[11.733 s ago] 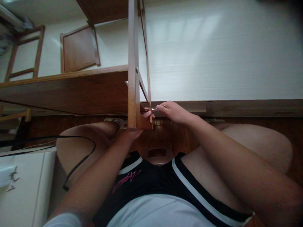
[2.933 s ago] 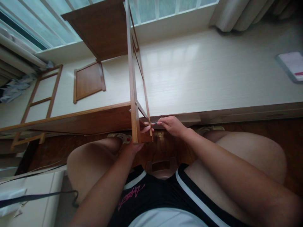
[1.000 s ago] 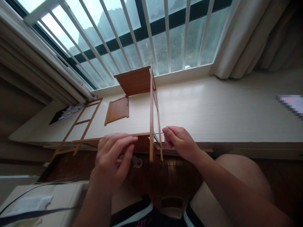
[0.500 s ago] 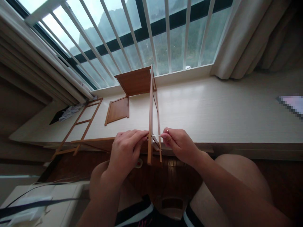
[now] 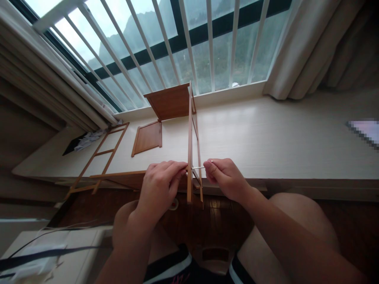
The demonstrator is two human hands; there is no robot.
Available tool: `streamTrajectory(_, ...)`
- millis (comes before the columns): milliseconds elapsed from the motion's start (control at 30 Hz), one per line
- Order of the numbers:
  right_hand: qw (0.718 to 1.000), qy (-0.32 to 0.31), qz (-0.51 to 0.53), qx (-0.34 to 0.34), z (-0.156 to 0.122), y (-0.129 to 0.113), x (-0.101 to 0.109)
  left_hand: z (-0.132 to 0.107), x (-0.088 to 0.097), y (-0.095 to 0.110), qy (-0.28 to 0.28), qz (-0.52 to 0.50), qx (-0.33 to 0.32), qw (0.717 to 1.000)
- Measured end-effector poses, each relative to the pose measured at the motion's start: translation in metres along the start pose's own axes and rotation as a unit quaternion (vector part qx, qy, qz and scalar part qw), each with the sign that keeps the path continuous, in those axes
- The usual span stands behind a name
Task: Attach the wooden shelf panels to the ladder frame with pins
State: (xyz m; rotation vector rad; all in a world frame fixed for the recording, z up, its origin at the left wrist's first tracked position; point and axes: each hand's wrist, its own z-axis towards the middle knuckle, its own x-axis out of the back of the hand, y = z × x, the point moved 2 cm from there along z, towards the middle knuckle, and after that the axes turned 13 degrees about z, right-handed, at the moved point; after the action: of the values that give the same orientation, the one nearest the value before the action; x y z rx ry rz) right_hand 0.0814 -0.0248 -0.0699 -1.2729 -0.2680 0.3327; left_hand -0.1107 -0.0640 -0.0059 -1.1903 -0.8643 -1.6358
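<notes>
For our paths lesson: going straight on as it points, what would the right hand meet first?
The right hand would likely meet the wooden frame its metal rod points at, though depth there is unclear.

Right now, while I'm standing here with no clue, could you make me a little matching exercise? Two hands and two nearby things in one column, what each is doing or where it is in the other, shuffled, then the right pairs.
Column one
1. Right hand
2. Left hand
3. Small wooden panel
4. Right-side curtain

Column two
A. Hangs beside the barred window
B. Has its fingers at the left side of the upright wooden frame
C. Grips a slim metal rod
D. Lies on the white ledge

Right pairs: 1-C, 2-B, 3-D, 4-A
</notes>
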Motion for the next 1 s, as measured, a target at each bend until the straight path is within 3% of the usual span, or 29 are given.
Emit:
streamTrajectory(100,0.999,0.012,0.026,-0.024,0.001,-0.002,-0.003,0.000,0.000,0.000,-0.005,0.000,0.000,1.000)
streamTrajectory(300,0.996,0.071,-0.039,0.038,-0.004,-0.004,0.007,0.000,0.002,0.000,-0.008,-0.001,0.006,1.000)
streamTrajectory(400,0.994,0.101,-0.027,0.023,-0.006,0.021,0.018,0.001,0.004,0.002,-0.009,-0.004,0.003,1.000)
streamTrajectory(500,0.991,0.119,-0.042,-0.043,-0.008,0.059,0.027,0.000,0.006,0.003,0.012,0.002,0.003,1.000)
streamTrajectory(567,0.988,0.123,-0.061,-0.076,-0.009,0.081,0.030,-0.003,0.010,0.003,0.057,0.007,0.005,0.998)
streamTrajectory(667,0.986,0.123,-0.076,-0.079,-0.012,0.101,0.032,-0.017,0.020,-0.002,0.197,-0.018,-0.001,0.980)
streamTrajectory(733,0.986,0.129,-0.064,-0.081,-0.016,0.111,0.032,-0.036,0.023,-0.007,0.292,-0.053,-0.010,0.955)
streamTrajectory(800,0.988,0.122,-0.050,-0.082,-0.023,0.122,0.033,-0.061,0.014,-0.014,0.328,-0.098,-0.006,0.939)
streamTrajectory(867,0.987,0.126,-0.018,-0.094,-0.030,0.133,0.034,-0.088,-0.008,-0.022,0.313,-0.180,0.006,0.933)
streamTrajectory(900,0.986,0.132,0.005,-0.102,-0.034,0.138,0.035,-0.099,-0.024,-0.026,0.278,-0.225,0.013,0.934)
streamTrajectory(933,0.985,0.131,0.024,-0.109,-0.038,0.142,0.035,-0.109,-0.042,-0.027,0.203,-0.267,0.010,0.942)
streamTrajectory(967,0.984,0.134,0.037,-0.114,-0.043,0.146,0.035,-0.117,-0.062,-0.027,0.055,-0.298,0.007,0.953)
streamTrajectory(1000,0.981,0.143,0.049,-0.121,-0.048,0.149,0.034,-0.126,-0.082,-0.024,-0.109,-0.319,0.003,0.942)
